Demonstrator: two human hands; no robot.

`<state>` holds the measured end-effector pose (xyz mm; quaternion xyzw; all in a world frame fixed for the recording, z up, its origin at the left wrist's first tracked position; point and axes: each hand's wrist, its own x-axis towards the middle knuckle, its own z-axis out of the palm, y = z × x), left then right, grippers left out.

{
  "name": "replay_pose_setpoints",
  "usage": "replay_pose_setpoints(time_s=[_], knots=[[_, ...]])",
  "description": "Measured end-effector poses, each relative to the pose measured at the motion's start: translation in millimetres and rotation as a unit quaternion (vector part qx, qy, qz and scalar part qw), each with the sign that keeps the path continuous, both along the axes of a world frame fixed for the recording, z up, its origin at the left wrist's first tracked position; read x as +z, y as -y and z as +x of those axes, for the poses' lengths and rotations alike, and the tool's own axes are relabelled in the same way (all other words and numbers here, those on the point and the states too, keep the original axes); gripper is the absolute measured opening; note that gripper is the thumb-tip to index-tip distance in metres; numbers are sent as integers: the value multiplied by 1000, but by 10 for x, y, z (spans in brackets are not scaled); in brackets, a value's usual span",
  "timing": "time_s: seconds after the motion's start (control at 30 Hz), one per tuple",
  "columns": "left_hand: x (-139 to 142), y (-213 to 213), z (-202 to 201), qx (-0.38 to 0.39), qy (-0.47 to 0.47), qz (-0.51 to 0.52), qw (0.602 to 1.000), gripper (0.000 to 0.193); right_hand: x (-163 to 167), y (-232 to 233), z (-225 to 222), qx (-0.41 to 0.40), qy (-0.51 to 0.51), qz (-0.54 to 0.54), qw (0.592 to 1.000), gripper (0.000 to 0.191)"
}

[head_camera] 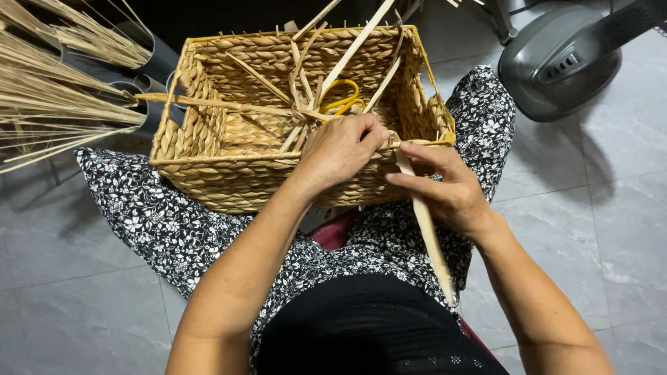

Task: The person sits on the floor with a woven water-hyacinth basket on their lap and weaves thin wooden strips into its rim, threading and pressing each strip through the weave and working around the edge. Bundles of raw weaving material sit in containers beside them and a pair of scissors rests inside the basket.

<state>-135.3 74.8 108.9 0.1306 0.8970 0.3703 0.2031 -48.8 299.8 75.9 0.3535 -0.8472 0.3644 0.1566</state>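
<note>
A rectangular woven straw basket [208,167] rests on my lap, its near rim facing me. My left hand [340,149] presses on the near rim, fingers pinching the weave where a flat pale straw strip [427,229] joins it. My right hand [448,187] grips that strip just below the rim; the strip's loose end runs down toward my waist. Several loose strips stick up out of the basket. Yellow-handled scissors [342,97] lie inside it, partly hidden by strips.
A bundle of dry straw stalks [48,97] stands in grey tubes [149,90] at the left. The grey base of a fan [556,62] sits at the upper right on the grey tiled floor [611,208]. My legs wear black-and-white floral cloth [160,222].
</note>
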Motion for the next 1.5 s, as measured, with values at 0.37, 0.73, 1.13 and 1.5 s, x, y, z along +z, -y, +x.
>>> replay_pose_setpoints(time_s=[0.37, 0.73, 1.13, 1.5], knots=[[-234, 124, 234, -93, -331, 161, 925, 12, -41, -211, 375, -55, 156, -184, 969, 18], [-214, 96, 352, -63, -473, 132, 869, 18, 412, 398, 364, -23, 34, -47, 998, 22], [-153, -63, 307, -8, -307, 107, 946, 17, 667, 102, -596, -100, 176, -303, 931, 5], [-85, -115, 298, 28, -271, 108, 956, 17, 698, 37, -1306, -57, -72, 18, 996, 27]])
